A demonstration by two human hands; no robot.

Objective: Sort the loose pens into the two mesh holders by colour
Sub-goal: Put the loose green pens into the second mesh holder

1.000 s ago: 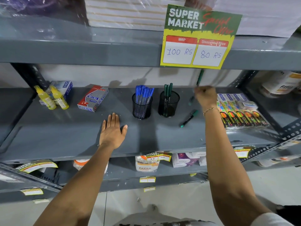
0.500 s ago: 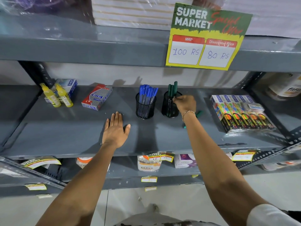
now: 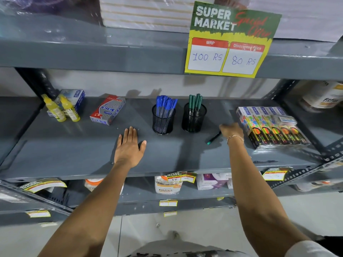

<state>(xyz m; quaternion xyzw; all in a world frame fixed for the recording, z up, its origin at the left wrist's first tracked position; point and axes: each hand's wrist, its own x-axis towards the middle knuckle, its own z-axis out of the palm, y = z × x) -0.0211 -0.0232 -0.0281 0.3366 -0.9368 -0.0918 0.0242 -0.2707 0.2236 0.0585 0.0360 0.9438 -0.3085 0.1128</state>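
One loose green pen (image 3: 213,138) lies on the grey metal shelf (image 3: 55,145), right of centre and nearer the front edge than the holders, slanting with its capped end toward that edge. It is slim, dark-barrelled and smooth. The right hand (image 3: 231,131) is at the pen's far end; the fingers are curled down at it, but whether they have closed on the barrel cannot be told. The left hand (image 3: 130,147) lies flat on the shelf, fingers extended and close together, holding nothing.

Behind the pen, mid-shelf, stand two black wire-mesh cylinders. The left holder (image 3: 163,120) carries blue-capped pens; the right holder (image 3: 194,117) carries green ones. They stand just apart.

Step in hand, as judged: pickup of the last visible loose pen. The next move calls for a firm pinch on the thin round barrel, a lift, tilting it upright, and lowering it into the right holder among the green pens. The packaged marker boxes (image 3: 269,125) sit just beside the hand.
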